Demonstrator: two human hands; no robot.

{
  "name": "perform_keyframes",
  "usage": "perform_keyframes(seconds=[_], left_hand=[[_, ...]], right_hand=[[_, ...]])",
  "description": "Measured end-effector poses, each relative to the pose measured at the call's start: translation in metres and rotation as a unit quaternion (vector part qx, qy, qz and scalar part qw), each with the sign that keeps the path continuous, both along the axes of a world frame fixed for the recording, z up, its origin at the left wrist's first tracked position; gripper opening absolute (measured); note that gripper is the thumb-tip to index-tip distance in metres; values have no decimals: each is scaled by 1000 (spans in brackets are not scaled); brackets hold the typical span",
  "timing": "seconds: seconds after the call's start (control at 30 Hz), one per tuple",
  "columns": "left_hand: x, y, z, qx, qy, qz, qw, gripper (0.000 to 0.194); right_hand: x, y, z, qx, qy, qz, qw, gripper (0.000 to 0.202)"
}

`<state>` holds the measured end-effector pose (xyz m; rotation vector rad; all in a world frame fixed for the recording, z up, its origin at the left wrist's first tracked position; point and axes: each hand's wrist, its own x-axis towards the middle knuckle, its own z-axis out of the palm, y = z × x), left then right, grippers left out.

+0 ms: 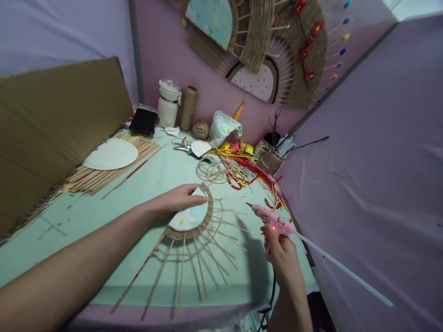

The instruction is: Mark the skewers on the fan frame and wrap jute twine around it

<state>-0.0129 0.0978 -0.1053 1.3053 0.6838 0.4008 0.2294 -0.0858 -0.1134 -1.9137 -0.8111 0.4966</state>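
Note:
My left hand (180, 199) grips a half-round craft piece (188, 219) by its straight edge, the thumb lying over its floral cloth face. A band of brown twine borders the curved side, and thin wooden sticks (199, 263) fan out from it over the table. A loop of twine (187, 254) crosses several of these sticks. In my right hand (282, 251) is a pink hot glue gun (272, 216), its small red light lit and its nozzle pointing left toward the piece, apart from it. A long clear glue stick (346, 267) sticks out of its back.
Wooden sticks (93, 182) lie at left under a white oval card (112, 154), beside a cardboard sheet (55, 133). Pruning shears (187, 148), coiled cord (209, 168), red-handled scissors (234, 180) and coloured stems (256, 168) lie behind. A white jar (168, 108) and twine spool (188, 108) stand at the wall.

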Motion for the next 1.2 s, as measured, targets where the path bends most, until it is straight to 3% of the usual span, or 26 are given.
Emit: perform_keyframes(seconds=[0.13,0.3,0.37,0.47,0.6,0.7,0.77,0.87,1.03,1.13,1.2], left_hand=[[0,1,1,-45,-6,30,999,37],[0,2,3,-85,-7,47,995,36],[-1,2,4,-93,-16,50,994,38],[-2,3,4,-98,-26,50,994,40],[-3,3,3,-95,-32,44,994,40],[-3,3,4,-91,-35,35,995,44],[-3,1,5,-80,-36,27,996,52],[-2,-3,5,-54,-46,4,997,66],[2,-10,6,-36,-62,-24,997,74],[2,-11,7,-44,-70,-26,996,78],[2,-11,7,-44,-71,-33,996,80]], right_hand=[[25,5,-20,48,137,-70,987,42],[24,15,-29,96,213,-76,969,38],[23,16,-30,75,168,-66,981,36],[26,11,-28,-13,5,-39,999,36],[29,3,-19,-108,-208,-43,971,38],[20,6,-7,-67,-253,-59,963,40],[9,16,3,2,-209,-4,978,39],[-13,40,17,56,-96,144,983,30],[-47,77,26,53,124,318,938,40],[-58,85,23,50,217,341,914,33],[-60,87,18,61,233,319,917,25]])
